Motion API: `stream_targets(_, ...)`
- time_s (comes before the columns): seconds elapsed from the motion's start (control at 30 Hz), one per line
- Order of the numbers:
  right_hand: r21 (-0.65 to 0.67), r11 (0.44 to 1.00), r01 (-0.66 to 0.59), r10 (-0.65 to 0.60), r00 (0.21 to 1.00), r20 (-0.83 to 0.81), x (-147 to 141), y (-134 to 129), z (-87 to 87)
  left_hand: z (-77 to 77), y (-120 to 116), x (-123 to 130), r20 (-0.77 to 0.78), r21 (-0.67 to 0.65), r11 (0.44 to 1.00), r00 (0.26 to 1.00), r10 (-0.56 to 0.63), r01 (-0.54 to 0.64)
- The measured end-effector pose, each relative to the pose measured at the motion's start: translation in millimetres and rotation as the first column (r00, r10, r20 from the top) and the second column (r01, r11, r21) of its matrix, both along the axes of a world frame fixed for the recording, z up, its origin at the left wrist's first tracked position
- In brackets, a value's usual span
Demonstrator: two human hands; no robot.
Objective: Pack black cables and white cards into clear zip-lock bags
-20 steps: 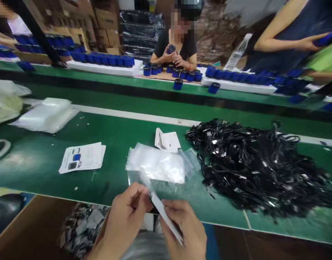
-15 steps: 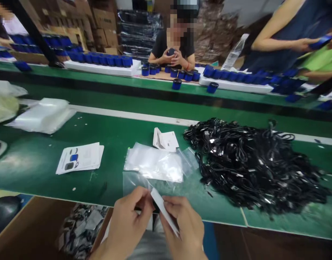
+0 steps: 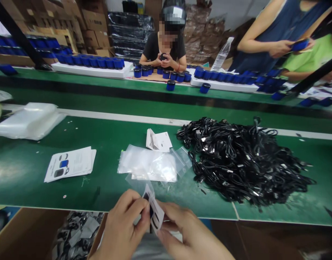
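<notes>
Between my hands, at the table's front edge, is a folded white printed leaflet (image 3: 156, 213) with dark pictures on it. My right hand (image 3: 186, 227) pinches its right side. My left hand (image 3: 128, 220) is closed at the leaflet's left side on a clear plastic bag (image 3: 147, 186), whose film sticks up above the fingers. Just beyond lies a pile of clear zip bags (image 3: 152, 164), with folded white leaflets (image 3: 162, 141) behind it. A stack of printed sheets (image 3: 71, 164) rests to the left. Black cables (image 3: 241, 162) form a big heap on the right.
Plastic bags (image 3: 30, 119) lie at the far left. Below the edge, a cardboard box (image 3: 27, 231) holds bagged items. Across the green table (image 3: 101, 137), a person (image 3: 164, 50) handles a dark object behind rows of blue jars (image 3: 92, 62). Other people stand at the right.
The leaflet has turned so its printed face shows, and it now sits against the bag at my left fingers. The view has shifted slightly to the right.
</notes>
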State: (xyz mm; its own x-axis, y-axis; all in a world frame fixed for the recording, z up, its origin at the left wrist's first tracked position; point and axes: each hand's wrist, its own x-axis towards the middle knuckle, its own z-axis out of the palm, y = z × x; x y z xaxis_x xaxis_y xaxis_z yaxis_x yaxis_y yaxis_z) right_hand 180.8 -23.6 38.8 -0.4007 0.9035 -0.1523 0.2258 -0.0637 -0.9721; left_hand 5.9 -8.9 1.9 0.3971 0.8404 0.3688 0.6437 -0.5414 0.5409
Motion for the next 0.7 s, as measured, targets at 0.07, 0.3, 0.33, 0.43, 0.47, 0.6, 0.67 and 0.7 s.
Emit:
stream_targets(0.07, -0.078, 0.997, -0.023, 0.02, 0.999, -0.042, 2.8, 0.9, 0.0, 2.3, -0.1, -1.8, 0.014, -0.028, 1.0, 1.0, -0.003, 0.004)
stream_targets(0.3, -0.079, 0.965, 0.252, -0.258, 0.963, -0.075, -18.4, 7.0, -24.3, 3.5, -2.8, -9.9, -0.033, -0.061, 0.997, 0.998, -0.046, 0.044)
stream_targets(0.33, -0.074, 0.965, 0.251, -0.258, 0.961, -0.101, -21.2, 7.3, -26.7, 3.1, -2.2, -11.7, -0.044, -0.054, 0.996, 0.997, -0.067, 0.064)
stream_targets(0.43, -0.063, 0.961, 0.27, -0.276, 0.95, -0.146, -24.8, 8.1, -30.2, 1.7, 1.6, -16.6, -0.045, -0.032, 0.994, 0.993, -0.107, 0.106)
stream_targets(0.47, -0.053, 0.962, 0.268, -0.273, 0.952, -0.141, -24.5, 8.3, -30.0, 1.2, 3.2, -17.6, -0.033, -0.036, 0.994, 0.994, -0.104, 0.103)
stream_targets(0.6, 0.037, 0.966, 0.256, -0.254, 0.966, -0.045, -20.5, 10.6, -26.4, -1.1, 6.4, -17.4, 0.02, -0.095, 0.991, 0.996, -0.092, 0.093)
stream_targets(0.67, 0.077, 0.959, 0.274, -0.275, 0.962, -0.005, -21.1, 12.9, -27.5, -2.9, 5.1, -14.9, 0.045, -0.106, 0.99, 0.995, -0.09, 0.095)
stream_targets(0.7, 0.09, 0.954, 0.285, -0.287, 0.958, 0.002, -22.8, 14.3, -29.7, -4.1, 3.9, -13.4, 0.064, -0.107, 0.991, 0.995, -0.078, 0.085)
